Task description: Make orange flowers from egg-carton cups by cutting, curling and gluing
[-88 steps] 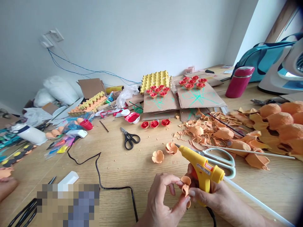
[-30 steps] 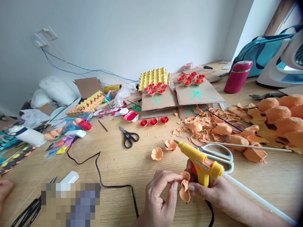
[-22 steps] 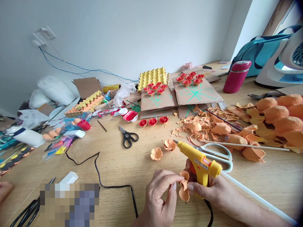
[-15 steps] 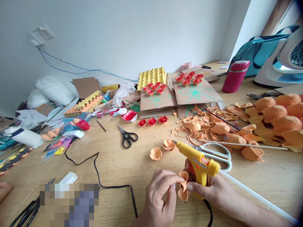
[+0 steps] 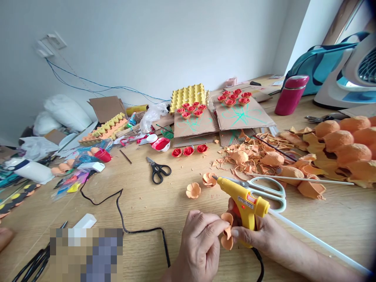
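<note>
In my right hand [image 5: 258,235] sits a yellow glue gun [image 5: 241,197], its nozzle pointing left and a long white glue stick [image 5: 317,239] running out of its back. The thumb of that hand also presses on an orange egg-carton flower piece [image 5: 227,239] with rounded petals. My left hand [image 5: 201,244] is closed, its fingertips pinching the same piece from the left. Beyond the nozzle are two orange carton flowers, a layered one [image 5: 209,179] and an open cup [image 5: 193,190]. Light-green-handled scissors [image 5: 268,190] lie partly behind the gun.
Black scissors [image 5: 158,171] lie mid-table. Red-painted flowers [image 5: 188,151] stand before cardboard sheets [image 5: 243,115] bearing more red flowers. Orange carton scraps [image 5: 264,156] and an egg tray [image 5: 340,145] fill the right. A black cord [image 5: 141,232] crosses the front left. Another person's hand [image 5: 5,238] shows at left.
My left fingers have shifted slightly and curled closer over the flower piece. The glue gun has moved a little to the left; the rest is nearly unchanged.
</note>
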`<state>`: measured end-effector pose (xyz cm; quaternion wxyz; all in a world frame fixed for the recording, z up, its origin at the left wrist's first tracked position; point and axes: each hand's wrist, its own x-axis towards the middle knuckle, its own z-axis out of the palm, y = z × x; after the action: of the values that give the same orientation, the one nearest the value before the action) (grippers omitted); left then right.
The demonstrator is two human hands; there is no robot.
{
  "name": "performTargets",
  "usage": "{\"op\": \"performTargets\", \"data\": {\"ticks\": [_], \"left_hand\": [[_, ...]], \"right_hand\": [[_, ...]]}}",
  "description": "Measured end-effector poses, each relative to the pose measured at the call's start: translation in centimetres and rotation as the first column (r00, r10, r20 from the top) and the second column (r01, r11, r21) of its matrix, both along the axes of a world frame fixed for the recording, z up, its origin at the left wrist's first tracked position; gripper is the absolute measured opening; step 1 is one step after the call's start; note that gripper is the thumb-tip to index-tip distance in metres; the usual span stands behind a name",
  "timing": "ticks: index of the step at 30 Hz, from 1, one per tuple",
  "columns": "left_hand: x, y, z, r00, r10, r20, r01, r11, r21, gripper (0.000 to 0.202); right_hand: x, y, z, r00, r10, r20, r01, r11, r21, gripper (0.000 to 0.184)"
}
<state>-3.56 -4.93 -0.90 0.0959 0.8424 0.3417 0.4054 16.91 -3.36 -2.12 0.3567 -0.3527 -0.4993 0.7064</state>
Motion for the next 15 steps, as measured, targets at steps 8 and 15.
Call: {"op": "performTargets", "data": {"ticks": [8,15], "left_hand": [[0.49,-0.27,-0.74,0.995,0.043,0.088,-0.030,0.988,-0.150,0.043],[0.64,-0.16,-0.49,0.991,0.067,0.117,-0.049,0.987,-0.151,0.036]], "right_hand": [[0.24,0.54,0.14,0.998,-0.036,0.059,0.029,0.992,0.119,0.034],[0.14,0.48,0.29,0.995,-0.051,0.083,0.043,0.994,0.099,0.039]]}}
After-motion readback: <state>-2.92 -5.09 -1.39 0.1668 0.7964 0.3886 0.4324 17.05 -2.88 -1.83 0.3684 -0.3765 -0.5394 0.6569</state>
